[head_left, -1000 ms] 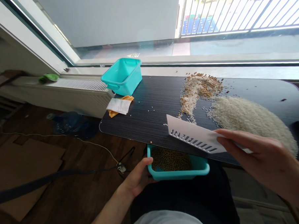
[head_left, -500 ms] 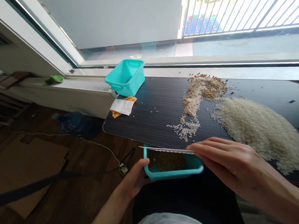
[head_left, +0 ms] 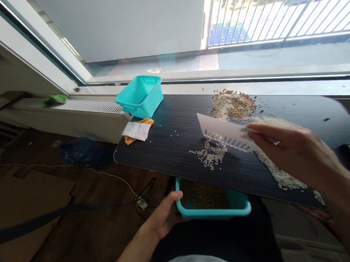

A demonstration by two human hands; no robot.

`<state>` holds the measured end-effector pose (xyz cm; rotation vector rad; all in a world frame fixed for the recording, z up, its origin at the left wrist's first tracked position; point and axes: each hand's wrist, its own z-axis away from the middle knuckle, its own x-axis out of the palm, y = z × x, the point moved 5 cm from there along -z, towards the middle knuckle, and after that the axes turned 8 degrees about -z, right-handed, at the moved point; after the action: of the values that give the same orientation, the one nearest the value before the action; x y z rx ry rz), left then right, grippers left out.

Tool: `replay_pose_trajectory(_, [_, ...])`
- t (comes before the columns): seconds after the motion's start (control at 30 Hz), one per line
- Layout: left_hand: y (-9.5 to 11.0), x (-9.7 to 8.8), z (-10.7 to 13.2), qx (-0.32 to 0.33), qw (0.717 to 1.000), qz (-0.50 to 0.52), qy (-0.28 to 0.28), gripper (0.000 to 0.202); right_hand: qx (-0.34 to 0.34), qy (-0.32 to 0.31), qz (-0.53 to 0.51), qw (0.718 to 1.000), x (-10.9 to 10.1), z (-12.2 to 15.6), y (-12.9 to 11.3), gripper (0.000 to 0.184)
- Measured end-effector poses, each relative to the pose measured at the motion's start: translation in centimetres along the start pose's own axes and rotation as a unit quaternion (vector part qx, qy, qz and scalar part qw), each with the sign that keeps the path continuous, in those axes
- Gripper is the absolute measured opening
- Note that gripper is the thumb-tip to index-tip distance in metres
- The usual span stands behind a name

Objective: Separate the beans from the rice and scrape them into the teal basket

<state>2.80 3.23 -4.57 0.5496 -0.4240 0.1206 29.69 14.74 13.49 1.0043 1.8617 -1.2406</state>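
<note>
My right hand [head_left: 292, 153] grips a white slotted scraper card [head_left: 224, 134], held tilted above the black table [head_left: 170, 146] over a small patch of rice grains [head_left: 209, 155]. Behind the card lies a mixed heap of rice and beans [head_left: 233, 105], and a large white rice pile [head_left: 278, 169] is partly hidden by my hand. My left hand [head_left: 164, 216] holds the rim of a turquoise tub [head_left: 239, 207] of brown beans, kept below the table's near edge on my lap.
A second, empty turquoise tub [head_left: 140, 96] stands at the table's far left corner beside a white and orange packet [head_left: 137, 129]. A white radiator [head_left: 84, 111] runs along the window to the left. Cardboard and cables lie on the wooden floor.
My right hand has lifted the card from the table's near edge over the bean tub and carried it back toward the mixed heap. The tub sits slightly lower and to the right.
</note>
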Motion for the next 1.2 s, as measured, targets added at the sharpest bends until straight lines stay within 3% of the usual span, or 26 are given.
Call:
replay_pose_trajectory(0.13, [0.1, 0.2, 0.0, 0.000, 1.000, -0.001, -0.006, 0.054, -0.026, -0.015, -0.016, 0.999, 0.0, 0.5, -0.8, 0.032])
replay_pose_trajectory(0.33, [0.3, 0.3, -0.1, -0.001, 1.000, -0.011, -0.005, 0.057, 0.001, -0.001, -0.037, 0.999, -0.4, 1.6, 0.2, 0.034])
replay_pose_trajectory(0.57, [0.0, -0.1, -0.2, -0.001, 1.000, -0.010, -0.003, 0.060, -0.065, 0.002, -0.049, 0.997, -0.2, 2.2, -0.7, 0.032])
replay_pose_trajectory(0.7, [0.2, 0.2, 0.0, 0.003, 1.000, -0.010, -0.014, 0.056, -0.060, -0.019, -0.087, 0.994, 0.0, 3.1, -0.5, 0.029])
replay_pose_trajectory(0.9, [0.4, 0.3, 0.1, 0.011, 1.000, -0.008, -0.002, 0.052, -0.029, -0.002, -0.078, 0.997, 0.0, 3.3, 0.1, 0.029])
replay_pose_trajectory(1.2, [0.4, 0.2, 0.0, 0.021, 1.000, 0.006, -0.004, 0.050, -0.078, -0.029, -0.088, 0.993, 0.7, 2.6, -2.3, 0.028])
